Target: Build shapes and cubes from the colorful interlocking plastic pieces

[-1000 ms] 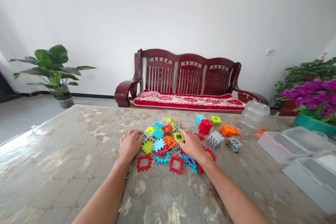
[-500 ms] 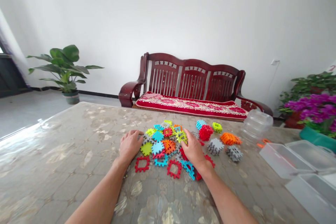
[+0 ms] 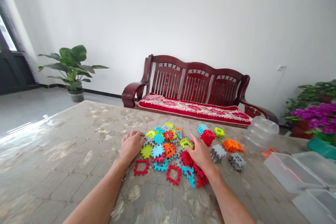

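Note:
A heap of toothed plastic building pieces in several colours lies on the table, with a light blue piece [image 3: 158, 151] and an orange piece [image 3: 169, 150] near its middle. At the heap's left edge my left hand [image 3: 132, 146] rests palm down on the tabletop, fingers stretched beside the grey pieces [image 3: 148, 141], holding nothing. On the opposite side, my right hand [image 3: 201, 153] has its thumb and forefinger around a yellow-green toothed piece [image 3: 186, 142]. Red pieces [image 3: 187, 158] lie under and beside that hand. Closer to me are two red square frames [image 3: 174, 174] and a blue triangle frame [image 3: 188, 175].
Right of the heap stand sorted stacks: blue [image 3: 202, 128], red [image 3: 208, 137], yellow-green [image 3: 219, 132], orange [image 3: 233, 145] and grey [image 3: 237, 161]. Clear plastic boxes [image 3: 294, 172] occupy the table's right side. A wooden bench [image 3: 196, 73] is beyond the far edge.
My right hand has moved slightly right and toward me with the yellow-green piece. My left hand has stayed at the heap's edge. The camera view has shifted and tilted a little.

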